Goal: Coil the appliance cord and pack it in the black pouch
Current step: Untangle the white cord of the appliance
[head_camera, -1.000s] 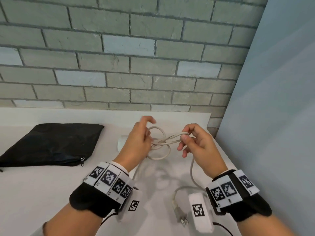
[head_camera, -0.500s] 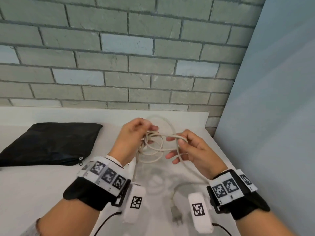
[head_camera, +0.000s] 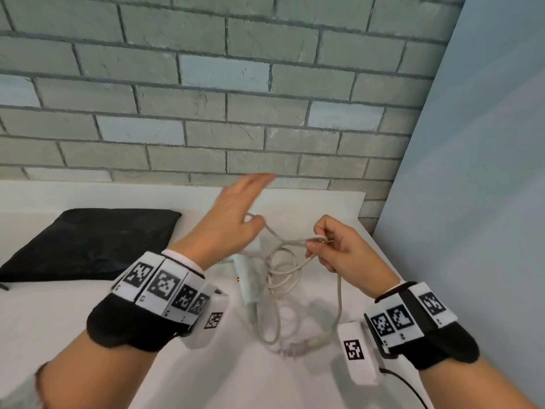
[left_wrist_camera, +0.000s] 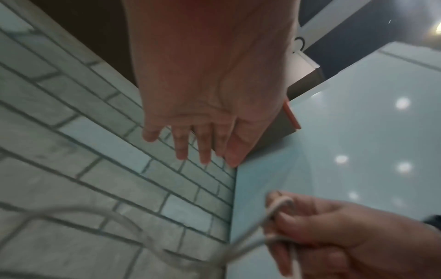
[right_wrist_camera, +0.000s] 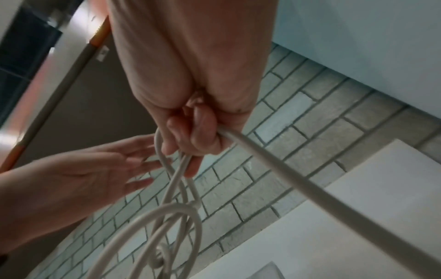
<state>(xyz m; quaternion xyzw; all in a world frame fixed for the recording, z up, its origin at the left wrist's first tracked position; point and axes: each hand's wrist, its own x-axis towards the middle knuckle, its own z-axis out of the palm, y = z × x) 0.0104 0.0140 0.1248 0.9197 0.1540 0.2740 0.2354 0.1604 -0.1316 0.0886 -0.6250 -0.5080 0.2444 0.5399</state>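
My right hand [head_camera: 320, 246] pinches several turns of the beige appliance cord [head_camera: 283, 270] above the white table; the loops [right_wrist_camera: 167, 222] hang below its fingers [right_wrist_camera: 190, 136]. The cord's white adapter block [head_camera: 247, 278] dangles under the loops, and the plug end [head_camera: 295, 348] lies on the table. My left hand [head_camera: 244, 196] is raised with fingers [left_wrist_camera: 190, 145] straight and spread, holding nothing; one cord loop [head_camera: 265, 227] runs close by its thumb. The black pouch [head_camera: 88, 243] lies flat at the left, its zipper along the near edge.
The white table [head_camera: 73, 335] ends at a grey brick wall [head_camera: 206, 98] behind and a pale blue panel [head_camera: 472, 202] on the right. A black cable [head_camera: 407, 385] trails from my right wrist device.
My left hand let go of the coil and lifted up and away with fingers spread. The right hand now holds the loops alone, and the adapter block hangs below them.
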